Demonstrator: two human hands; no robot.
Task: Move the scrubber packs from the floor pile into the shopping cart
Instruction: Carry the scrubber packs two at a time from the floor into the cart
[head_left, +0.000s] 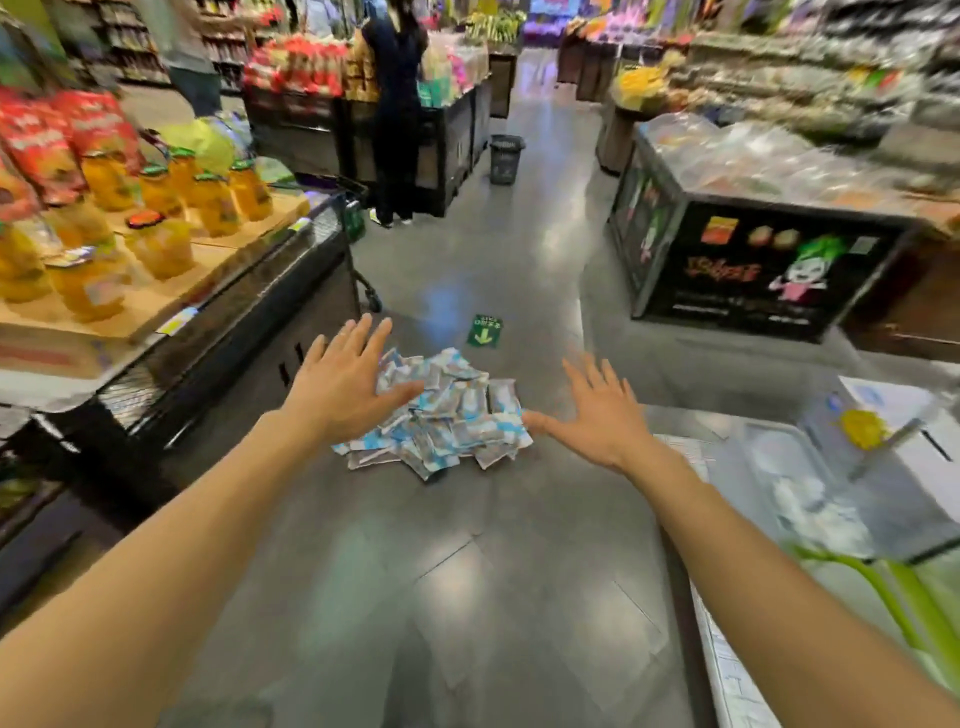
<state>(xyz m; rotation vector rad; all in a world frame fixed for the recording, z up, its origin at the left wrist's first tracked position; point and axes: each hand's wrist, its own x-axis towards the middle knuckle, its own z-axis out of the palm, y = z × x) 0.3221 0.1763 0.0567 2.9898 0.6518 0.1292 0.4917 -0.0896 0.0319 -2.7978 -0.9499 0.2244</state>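
On the grey floor (467, 597) of a shop aisle, a loose pile of scrubber packs (441, 415) lay straight ahead of the person, blue-and-white flat sachets heaped and overlapping, the heap somewhat wider across than deep. Both arms were stretched forward and down toward it. Left hand (345, 387) spread wide, fingers straight, palm down, holding nothing; it covered the pile's left edge in this view, though whether it touched the packs could not be told. Right hand (602, 415) also spread wide and empty, just beside the pile's right edge, thumb pointing at the nearest packs. So the pile sat between the two hands, with the left seeming a little nearer. The shopping cart (810, 483) stood to the person's right, close by the right arm, its basket blurred; pale shapes inside might have been packs, but that was not clear. A green handle-like bar showed at the lower right. On the left, a display shelf (171, 291) carried jars of yellow fruit and red bags. Further down the aisle: a green arrow sticker (484, 331) on the floor just beyond the pile, a dark bin, a black display stand on the right, and another person standing at a far stall. Judgement: a two-handed scoop from either side looked likely, then a swing rightward to the cart.
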